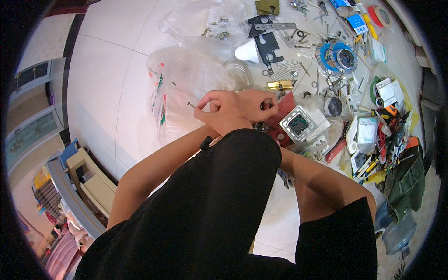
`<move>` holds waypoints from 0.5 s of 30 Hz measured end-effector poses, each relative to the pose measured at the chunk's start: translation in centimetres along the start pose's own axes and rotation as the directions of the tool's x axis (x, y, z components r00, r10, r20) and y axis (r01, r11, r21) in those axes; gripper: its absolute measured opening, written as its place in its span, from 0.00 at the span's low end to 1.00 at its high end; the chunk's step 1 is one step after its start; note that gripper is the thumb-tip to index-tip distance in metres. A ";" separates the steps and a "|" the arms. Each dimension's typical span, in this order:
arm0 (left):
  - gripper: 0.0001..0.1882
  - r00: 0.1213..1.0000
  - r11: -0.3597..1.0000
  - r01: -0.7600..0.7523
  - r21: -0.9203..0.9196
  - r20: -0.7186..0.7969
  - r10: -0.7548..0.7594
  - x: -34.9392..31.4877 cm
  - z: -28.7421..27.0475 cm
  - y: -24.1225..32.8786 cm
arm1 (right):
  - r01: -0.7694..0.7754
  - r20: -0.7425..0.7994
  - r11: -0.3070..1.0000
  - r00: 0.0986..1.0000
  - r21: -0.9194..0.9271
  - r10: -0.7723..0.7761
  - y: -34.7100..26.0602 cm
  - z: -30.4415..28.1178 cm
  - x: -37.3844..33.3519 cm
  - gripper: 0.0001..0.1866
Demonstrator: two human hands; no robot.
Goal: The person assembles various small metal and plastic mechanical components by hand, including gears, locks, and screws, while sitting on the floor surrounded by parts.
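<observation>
My wrists cross in front of my raised knee, so my right hand [218, 111] lies on the left and my left hand [255, 103] on the right. Thumb and fingertips of the right hand pinch a thin screw [191, 105], its head pointing up and left over a clear plastic bag [172, 112]. The left hand's fingers curl around something dark, mostly hidden. Beside it lie a red bubble-wrap piece [285, 105], a gold lock cylinder [280, 85] and a square white-framed fitting [298, 124].
Loose screws and metal parts cover the tiles at upper right, with black plates [269, 46] and a blue-ringed disc [337, 58]. A tool pile [373, 158] and dark green bag [406, 186] lie far right. A beige box [95, 182] stands at left.
</observation>
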State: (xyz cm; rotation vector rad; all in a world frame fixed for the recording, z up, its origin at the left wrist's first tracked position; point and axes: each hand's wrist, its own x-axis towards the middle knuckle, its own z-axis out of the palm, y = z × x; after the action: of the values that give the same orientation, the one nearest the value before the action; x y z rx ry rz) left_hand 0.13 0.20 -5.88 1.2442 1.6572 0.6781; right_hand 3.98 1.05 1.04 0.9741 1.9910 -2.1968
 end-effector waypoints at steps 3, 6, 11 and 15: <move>0.11 1.000 1.000 -0.008 -0.015 -0.002 0.008 0.3 0.2 0.0 | 0.004 -0.016 1.000 1.000 0.001 -0.004 0.3 0.0 0.1 0.11; 0.11 1.000 1.000 -0.005 -0.027 -0.008 0.005 0.2 0.3 -0.3 | 0.012 -0.025 0.999 1.000 -0.035 -0.013 0.0 -0.2 -0.1 0.11; 0.10 0.999 0.999 -0.036 -0.039 -0.039 0.034 0.3 0.6 -0.5 | 0.002 -0.011 0.999 1.000 -0.043 -0.002 -0.2 -0.4 0.0 0.11; 0.10 0.998 0.997 -0.046 -0.063 -0.056 0.043 0.4 0.6 -0.3 | 0.024 -0.010 0.999 1.000 -0.047 -0.025 0.2 -0.3 0.2 0.12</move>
State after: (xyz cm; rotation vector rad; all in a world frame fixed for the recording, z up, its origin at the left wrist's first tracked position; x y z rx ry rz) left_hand 0.52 0.40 -6.57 1.2296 1.6432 0.7923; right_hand 4.02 1.41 0.73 0.9634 2.0602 -2.1509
